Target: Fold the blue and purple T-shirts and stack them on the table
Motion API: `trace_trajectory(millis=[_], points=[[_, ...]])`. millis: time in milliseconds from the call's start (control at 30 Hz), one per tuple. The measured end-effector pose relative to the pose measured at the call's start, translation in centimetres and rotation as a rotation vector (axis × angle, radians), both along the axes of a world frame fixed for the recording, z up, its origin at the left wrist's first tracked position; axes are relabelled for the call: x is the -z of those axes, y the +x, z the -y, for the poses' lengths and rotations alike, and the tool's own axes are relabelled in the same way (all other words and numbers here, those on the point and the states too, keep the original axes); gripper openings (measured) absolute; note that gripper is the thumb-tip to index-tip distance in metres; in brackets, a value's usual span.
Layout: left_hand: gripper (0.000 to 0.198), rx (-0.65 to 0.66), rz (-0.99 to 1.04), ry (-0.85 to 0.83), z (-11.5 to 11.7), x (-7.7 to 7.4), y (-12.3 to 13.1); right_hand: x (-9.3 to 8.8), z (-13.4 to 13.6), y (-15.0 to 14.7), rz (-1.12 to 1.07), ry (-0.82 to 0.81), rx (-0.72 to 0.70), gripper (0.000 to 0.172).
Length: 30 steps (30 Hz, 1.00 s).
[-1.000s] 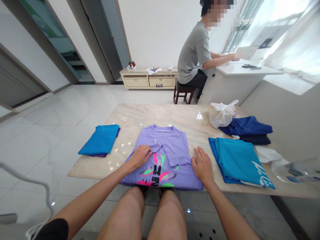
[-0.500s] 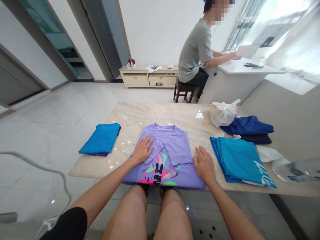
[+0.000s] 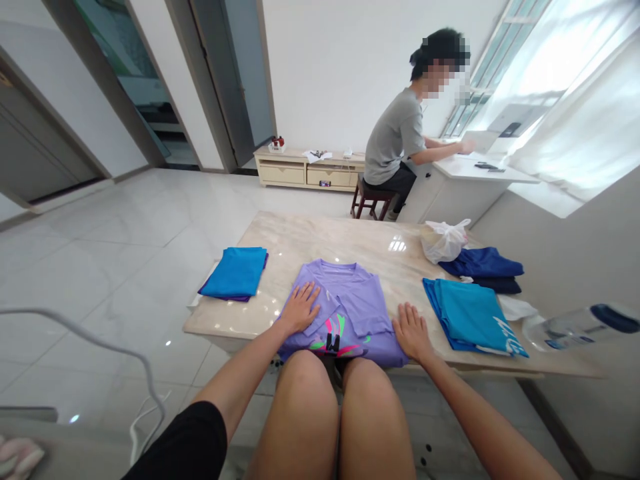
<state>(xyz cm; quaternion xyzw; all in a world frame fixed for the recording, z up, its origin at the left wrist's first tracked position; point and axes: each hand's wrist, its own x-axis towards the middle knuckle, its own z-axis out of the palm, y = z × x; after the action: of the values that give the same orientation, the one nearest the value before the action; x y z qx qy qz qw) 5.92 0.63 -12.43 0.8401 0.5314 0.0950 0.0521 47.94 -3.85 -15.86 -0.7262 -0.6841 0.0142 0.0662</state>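
Note:
A purple T-shirt lies in front of me at the table's near edge, its sleeves folded inward over the front. Bright pink, green and black print shows on its lower part, which my knees partly hide. My left hand rests flat on the shirt's left side, fingers stretched out. At the shirt's right edge, my right hand lies open, fingers extended, partly on the table. To the left is a folded blue cloth on top of a purple one. On the right sits a folded teal shirt with white lettering.
Behind the teal shirt are dark blue clothes and a knotted white plastic bag. A clear bottle stands at the far right of the marble table. Beyond, a person sits on a stool at a white desk.
The view has tilted up and shifted, showing more of the seated person and the bottle's cap. My knees now cover more of the shirt's near edge. Both hands keep about the same places on it.

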Motion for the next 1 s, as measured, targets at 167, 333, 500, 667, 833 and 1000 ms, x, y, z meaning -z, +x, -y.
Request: trace_trajectory(millis=[167, 333, 500, 667, 833, 1000], points=[[0.066, -0.047, -0.013, -0.02, 2.4, -0.8, -0.8, -2.3, 0.9, -2.5, -0.11, 0.067, 0.014, 0.061], [0.067, -0.071, -0.014, -0.038, 3.3, -1.2, -0.5, -3.6, 0.2, -8.8, -0.179, 0.177, -0.309, 0.055], [0.066, -0.065, 0.001, -0.006, 2.8, -1.0, -0.6, -2.7, -1.5, -13.8, -0.131, 0.106, -0.318, 0.058], [0.065, -0.057, 0.019, 0.006, -0.2, -0.8, -0.2, -2.4, -4.7, -14.4, -0.076, 0.084, -0.31, 0.063], [0.066, -0.066, 0.022, 0.001, -5.6, -0.6, 1.2, -2.9, -9.4, -14.0, -0.07, 0.06, -0.279, 0.064], [0.066, -0.064, 0.022, -0.005, -9.6, -0.7, 2.6, -2.9, -12.8, -14.1, -0.054, 0.041, -0.227, 0.065]])
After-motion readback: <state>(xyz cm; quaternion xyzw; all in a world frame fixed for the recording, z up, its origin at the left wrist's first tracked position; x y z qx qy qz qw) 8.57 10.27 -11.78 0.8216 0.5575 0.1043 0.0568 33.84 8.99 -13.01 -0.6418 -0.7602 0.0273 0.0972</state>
